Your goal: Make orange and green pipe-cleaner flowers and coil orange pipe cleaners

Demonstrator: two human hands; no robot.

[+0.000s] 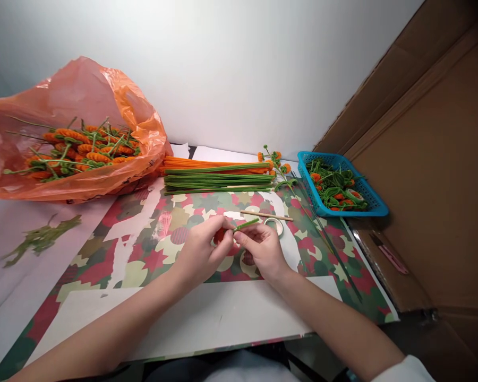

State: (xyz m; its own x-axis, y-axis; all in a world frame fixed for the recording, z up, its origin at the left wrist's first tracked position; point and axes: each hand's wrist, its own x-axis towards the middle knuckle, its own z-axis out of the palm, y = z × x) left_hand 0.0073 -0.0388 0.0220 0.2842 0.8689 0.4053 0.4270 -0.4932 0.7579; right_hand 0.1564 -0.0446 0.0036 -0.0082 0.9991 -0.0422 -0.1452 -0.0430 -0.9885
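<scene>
The left hand (202,245) and right hand (265,250) pinch a short, fuzzy green stem (247,224) between their fingertips above the red-and-green patterned surface (314,257), beside a pale, ring-shaped roll (281,227).

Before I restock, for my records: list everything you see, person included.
Mat: one, green, red, cream, centre
Bag: one, orange, left rear
Bagged pieces: many, orange-green, left
Orange stems: many, orange, right of bag
Green stems: many, green, before orange stems
Basket: one, blue, right rear
Basket pieces: several, green-orange, in basket
Sprig: one, orange-green, left of basket
Dark stems: count unclear, green, mat's right
Ring: one, pale, mat's centre
Stick: one, brown, just behind ring
Greenery: one bunch, green, left
Tool: one, pink, right of mat
Cardboard: count unclear, brown, far right
Wall: one, white, rear
Green piece: one, green, held
Left hand: one, bare, centre
Right hand: one, bare, centre
Sleeve: one, white, lower right
</scene>
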